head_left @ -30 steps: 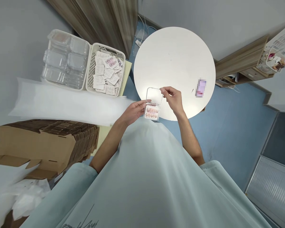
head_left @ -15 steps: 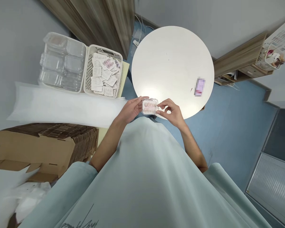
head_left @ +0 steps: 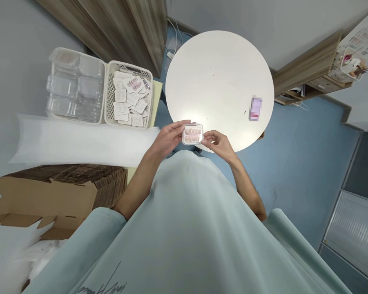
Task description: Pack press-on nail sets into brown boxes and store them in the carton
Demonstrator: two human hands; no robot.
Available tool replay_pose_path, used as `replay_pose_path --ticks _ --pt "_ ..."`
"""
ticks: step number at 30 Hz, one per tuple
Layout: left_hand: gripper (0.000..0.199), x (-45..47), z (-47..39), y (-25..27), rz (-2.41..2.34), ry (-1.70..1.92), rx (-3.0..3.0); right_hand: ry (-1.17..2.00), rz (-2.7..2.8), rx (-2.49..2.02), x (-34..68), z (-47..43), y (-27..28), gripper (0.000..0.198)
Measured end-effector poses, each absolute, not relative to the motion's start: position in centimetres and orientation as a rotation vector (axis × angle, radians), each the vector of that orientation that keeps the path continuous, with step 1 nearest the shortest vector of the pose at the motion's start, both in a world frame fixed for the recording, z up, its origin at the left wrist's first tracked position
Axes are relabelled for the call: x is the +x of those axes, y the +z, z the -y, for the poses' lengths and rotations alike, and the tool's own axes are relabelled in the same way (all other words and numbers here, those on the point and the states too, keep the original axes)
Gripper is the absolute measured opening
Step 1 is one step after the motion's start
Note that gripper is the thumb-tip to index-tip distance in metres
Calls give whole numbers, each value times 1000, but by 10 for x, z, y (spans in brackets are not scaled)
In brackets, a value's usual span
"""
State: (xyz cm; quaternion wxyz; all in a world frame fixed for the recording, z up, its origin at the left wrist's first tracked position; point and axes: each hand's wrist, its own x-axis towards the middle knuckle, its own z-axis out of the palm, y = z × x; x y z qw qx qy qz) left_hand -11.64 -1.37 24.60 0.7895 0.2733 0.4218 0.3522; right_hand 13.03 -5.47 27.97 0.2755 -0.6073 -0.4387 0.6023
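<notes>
A small clear plastic case is held up at the near edge of the round table. Inside it lie two rows of glossy pink pieces that look like press-on nails. My left hand grips the case from its left side, thumb on top and fingers along the far edge. At the right edge, the thumb and bent fingers of my right hand close on the case's side. The undersides of the case and the fingertips behind it are hidden.
The white round table carries a blurred purple item. To the left stand a basket of cards, another basket of clear plastic boxes, white sheets and folded cardboard boxes. A wooden shelf is at right.
The case now shows both rows of pink pieces more plainly. My right fingers have drawn closer together at its right edge. The whole view has shifted slightly.
</notes>
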Motion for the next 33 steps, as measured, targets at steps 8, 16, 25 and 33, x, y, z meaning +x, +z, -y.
replay_pose_path --ticks 8,16,25,33 --pt "66 -114 19 246 -956 738 710 1740 1022 -1558 125 57 277 68" --pt "87 -123 36 234 -1111 681 898 1695 993 -1565 125 54 267 70" --pt "81 -122 39 223 -1184 708 980 1704 978 -1569 124 55 255 73" --pt "74 -117 40 227 -1235 731 933 1706 976 -1583 125 53 242 69"
